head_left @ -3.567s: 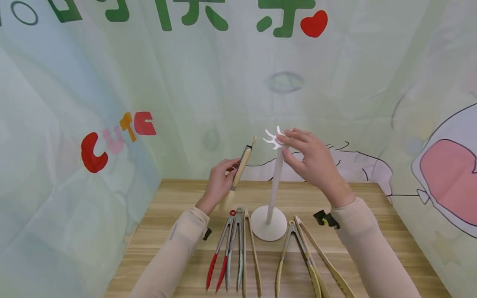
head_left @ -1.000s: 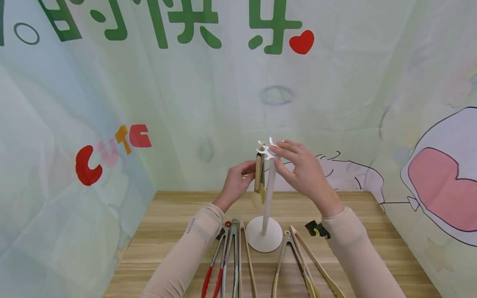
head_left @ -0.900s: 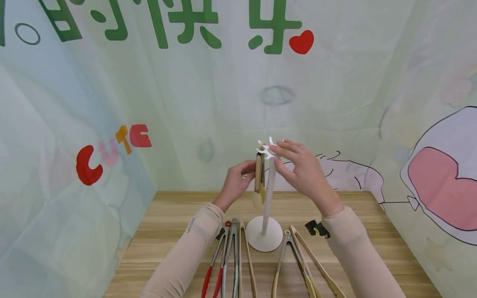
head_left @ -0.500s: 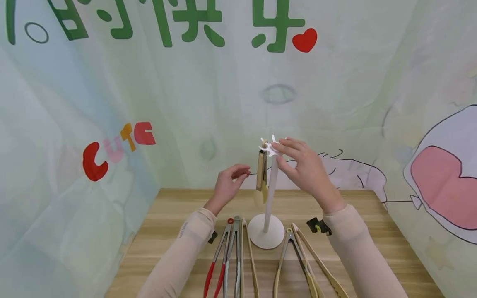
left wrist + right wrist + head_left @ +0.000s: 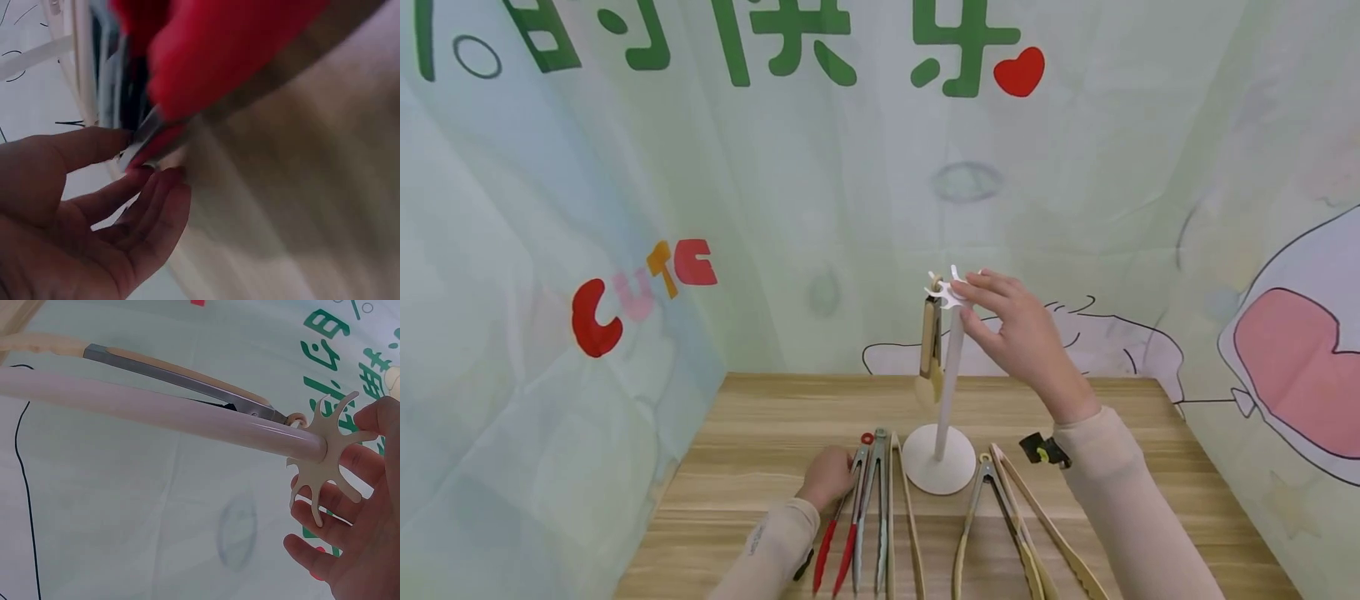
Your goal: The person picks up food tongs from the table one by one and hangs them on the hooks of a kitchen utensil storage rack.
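Low on the left, my left hand (image 5: 827,477) is at the upper metal part of red-handled tongs (image 5: 823,554) lying on the table. In the left wrist view, the thumb and index finger pinch those tongs (image 5: 212,56) by a metal arm. My right hand (image 5: 1026,333) holds the hooked top of a white stand (image 5: 951,367), thumb below and fingers over it. Cream-handled tongs (image 5: 928,337) hang by their ring from a left hook. From the right wrist, these tongs (image 5: 175,375) lie alongside the stand's pole (image 5: 187,422).
Grey-green tongs (image 5: 880,500) and wooden tongs (image 5: 912,525) lie right of the red pair. Cream-handled tongs (image 5: 962,542) and more wooden tongs (image 5: 1060,537) lie right of the stand's round base (image 5: 940,475). Printed cloth (image 5: 820,208) surrounds the wooden table (image 5: 760,400).
My left hand has hung the cream-handled tongs on the stand, let go and come down to the red tongs. The right hand has stayed on the stand's top.
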A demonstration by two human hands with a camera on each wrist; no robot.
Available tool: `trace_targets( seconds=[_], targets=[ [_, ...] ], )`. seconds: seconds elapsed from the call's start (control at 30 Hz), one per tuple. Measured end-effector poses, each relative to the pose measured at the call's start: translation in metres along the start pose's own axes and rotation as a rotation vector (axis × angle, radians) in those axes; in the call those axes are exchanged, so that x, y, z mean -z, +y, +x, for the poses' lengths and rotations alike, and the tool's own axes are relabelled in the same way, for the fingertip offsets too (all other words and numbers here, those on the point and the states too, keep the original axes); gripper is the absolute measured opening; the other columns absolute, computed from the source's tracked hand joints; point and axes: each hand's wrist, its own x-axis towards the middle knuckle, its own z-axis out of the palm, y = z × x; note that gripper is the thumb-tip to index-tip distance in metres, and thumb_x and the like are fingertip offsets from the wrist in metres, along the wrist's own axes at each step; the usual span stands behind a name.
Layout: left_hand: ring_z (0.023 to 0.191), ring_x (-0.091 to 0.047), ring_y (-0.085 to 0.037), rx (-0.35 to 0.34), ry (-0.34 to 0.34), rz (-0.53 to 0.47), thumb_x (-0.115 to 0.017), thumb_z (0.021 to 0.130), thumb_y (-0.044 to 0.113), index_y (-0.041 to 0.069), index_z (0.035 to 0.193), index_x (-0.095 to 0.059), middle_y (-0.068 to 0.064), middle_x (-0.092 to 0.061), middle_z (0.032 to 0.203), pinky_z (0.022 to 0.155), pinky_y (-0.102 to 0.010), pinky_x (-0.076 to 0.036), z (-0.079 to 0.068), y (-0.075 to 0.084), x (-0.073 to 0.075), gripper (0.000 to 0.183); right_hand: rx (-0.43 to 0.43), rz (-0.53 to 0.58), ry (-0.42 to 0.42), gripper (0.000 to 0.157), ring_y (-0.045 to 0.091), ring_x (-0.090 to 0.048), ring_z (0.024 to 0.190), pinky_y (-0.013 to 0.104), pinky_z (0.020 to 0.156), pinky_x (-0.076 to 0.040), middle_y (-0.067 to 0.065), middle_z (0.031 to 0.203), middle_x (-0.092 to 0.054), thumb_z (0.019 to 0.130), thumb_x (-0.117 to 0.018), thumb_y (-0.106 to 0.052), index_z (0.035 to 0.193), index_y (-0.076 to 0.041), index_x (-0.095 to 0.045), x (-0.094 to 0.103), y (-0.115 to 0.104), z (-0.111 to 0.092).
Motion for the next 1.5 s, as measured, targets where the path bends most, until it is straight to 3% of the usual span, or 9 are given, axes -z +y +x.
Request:
trace_targets(
  seconds=[0.23,0.37,0.57,0.73,0.93,1.07,1.27,1.37,1.5],
  targets=[
    [0.056,-0.043,-0.015,0.046,0.049,-0.072,-0.062,0.076,-0.002,0.008,0.065,-0.060,-0.003,-0.054,0.062,0.049,-0.029,-0.038,-0.003,0.001,-0.010,0.016,-0.002,0.002,0.018,0.039,0.031,-0.043,0.143,0.060,0.105,-0.044,0.009,0.144,-0.057,0.098,-0.059,-0.028,0.136,-0.021,-0.061,0.002,0.003,-0.001],
    [0.050,-0.040,-0.014,0.038,0.054,-0.060,-0.065,0.083,0.013,0.013,0.056,-0.048,0.001,-0.045,0.055,0.045,-0.027,-0.032,0.000,0.004,-0.010,0.032,-0.004,-0.002,0.014,0.039,0.031,-0.043,0.143,0.060,0.105,-0.044,0.009,0.145,-0.056,0.098,-0.059,-0.028,0.137,-0.021,-0.061,0.003,0.003,-0.001],
    [0.051,-0.038,-0.014,0.048,0.072,-0.013,-0.069,0.079,0.017,0.017,0.056,-0.038,0.003,-0.040,0.055,0.044,-0.027,-0.027,0.005,0.006,-0.012,0.039,0.007,0.004,0.028,0.038,0.031,-0.044,0.142,0.060,0.104,-0.044,0.010,0.143,-0.058,0.098,-0.059,-0.027,0.136,-0.020,-0.062,0.001,0.002,0.000],
    [0.052,-0.040,-0.014,0.097,0.054,0.001,-0.070,0.075,0.015,0.017,0.056,-0.039,0.002,-0.042,0.057,0.044,-0.027,-0.029,0.006,0.004,-0.010,0.037,0.008,0.007,0.029,0.038,0.031,-0.044,0.142,0.059,0.102,-0.046,0.010,0.143,-0.058,0.098,-0.060,-0.027,0.135,-0.021,-0.062,-0.001,0.002,0.000],
    [0.057,-0.050,-0.018,0.172,0.027,0.046,-0.078,0.067,0.016,0.009,0.065,-0.055,-0.005,-0.057,0.064,0.047,-0.033,-0.041,0.005,0.003,-0.005,0.024,0.007,0.006,0.000,0.039,0.030,-0.043,0.143,0.059,0.103,-0.045,0.009,0.144,-0.057,0.099,-0.058,-0.030,0.137,-0.022,-0.061,-0.001,0.001,0.001],
    [0.064,-0.054,-0.021,0.164,0.011,0.068,-0.081,0.062,0.017,0.003,0.079,-0.059,-0.009,-0.062,0.073,0.053,-0.037,-0.048,0.002,0.002,-0.005,0.031,0.006,0.008,-0.059,0.041,0.030,-0.039,0.146,0.059,0.110,-0.039,0.008,0.145,-0.056,0.098,-0.058,-0.032,0.138,-0.022,-0.060,0.005,0.003,0.002],
    [0.059,-0.050,-0.019,0.134,0.049,0.056,-0.077,0.071,0.016,0.006,0.072,-0.057,-0.006,-0.056,0.068,0.049,-0.034,-0.043,-0.005,-0.001,-0.003,0.022,0.018,0.061,-0.164,0.042,0.030,-0.033,0.149,0.059,0.114,-0.034,0.009,0.140,-0.058,0.097,-0.061,-0.033,0.138,-0.023,-0.059,0.012,0.011,0.011],
    [0.063,-0.052,-0.019,0.088,0.106,0.031,-0.075,0.076,0.014,0.000,0.084,-0.064,-0.010,-0.058,0.075,0.052,-0.035,-0.046,-0.005,0.001,0.006,0.020,0.006,0.105,-0.202,0.044,0.027,-0.035,0.148,0.058,0.111,-0.038,0.006,0.140,-0.056,0.097,-0.062,-0.036,0.139,-0.026,-0.058,0.015,0.014,0.013],
    [0.069,-0.056,-0.020,0.019,0.172,-0.031,-0.072,0.083,0.012,-0.009,0.123,-0.061,-0.020,-0.060,0.100,0.058,-0.035,-0.052,-0.003,0.012,0.030,0.046,-0.005,0.127,-0.223,0.044,0.026,-0.034,0.149,0.059,0.109,-0.039,0.004,0.141,-0.054,0.098,-0.060,-0.040,0.140,-0.029,-0.056,0.017,0.015,0.014]
  ],
)
